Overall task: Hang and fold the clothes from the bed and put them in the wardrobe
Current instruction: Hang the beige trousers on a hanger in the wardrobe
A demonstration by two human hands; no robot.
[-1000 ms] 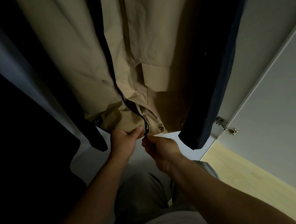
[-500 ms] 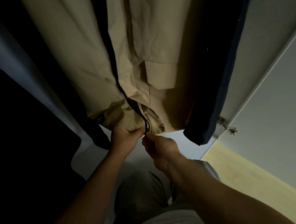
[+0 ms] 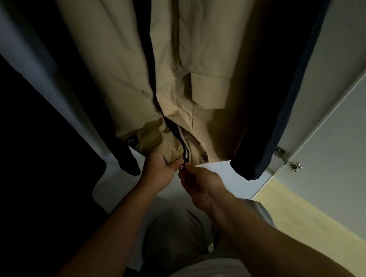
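The beige coat (image 3: 122, 71) is hanging in the wardrobe (image 3: 340, 30), filling the upper centre of the frame between a dark garment (image 3: 127, 163) at left and a navy garment (image 3: 270, 121) at right. The left hand (image 3: 161, 167) is gripping the bunched hem just left of the black zipper (image 3: 184, 148). The right hand (image 3: 199, 179) is pinching at the zipper's bottom end, though what sits between its fingertips is too small to tell.

To my eye the zip is being started. The left hand should be pulling the hem taut downward while the right seats the pin fully, then draws straight up, keeping the flap clear.

Against a second ago, both hands are staying at the same spot and the slider is sitting no higher; only the view is tilting slightly.
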